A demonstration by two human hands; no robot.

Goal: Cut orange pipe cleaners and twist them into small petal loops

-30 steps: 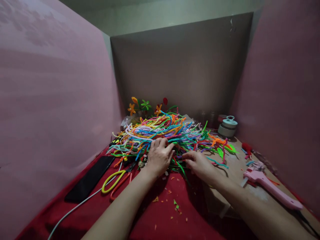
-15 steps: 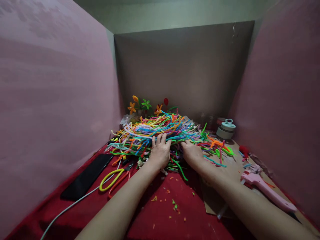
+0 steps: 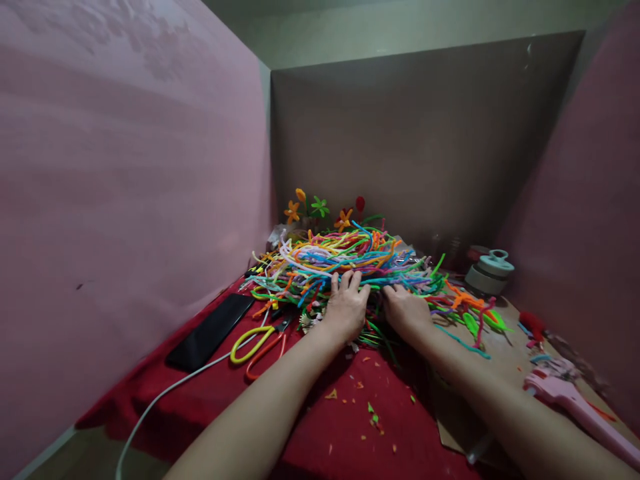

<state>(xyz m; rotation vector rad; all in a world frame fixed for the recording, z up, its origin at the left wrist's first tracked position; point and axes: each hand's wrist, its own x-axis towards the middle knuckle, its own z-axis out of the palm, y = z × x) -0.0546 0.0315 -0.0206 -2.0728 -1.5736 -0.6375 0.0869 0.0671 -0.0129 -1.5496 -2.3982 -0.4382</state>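
A big tangled heap of colourful pipe cleaners (image 3: 345,257) lies on the red cloth (image 3: 345,427). At its near side, my left hand (image 3: 347,308) rests with fingers apart, their tips on the pipe cleaners. Just right of it, my right hand (image 3: 406,310) reaches in with curled fingers closed on pipe cleaners, fingertips partly hidden. Green stems (image 3: 371,335) stick out beneath and between the hands. Several pipe-cleaner flowers (image 3: 320,206) stand behind the heap.
Left of my forearm lie scissors (image 3: 253,345) with yellow and red handles, a black phone (image 3: 210,332) and a white cable (image 3: 165,393). To the right are cardboard (image 3: 505,353), a pink glue gun (image 3: 575,403) and a lidded container (image 3: 490,273). Pink walls (image 3: 150,200) flank the table.
The view has swung left, so everything sits further right in the picture. A green pipe cleaner by my right hand has shifted inward; both hands stay at the heap.
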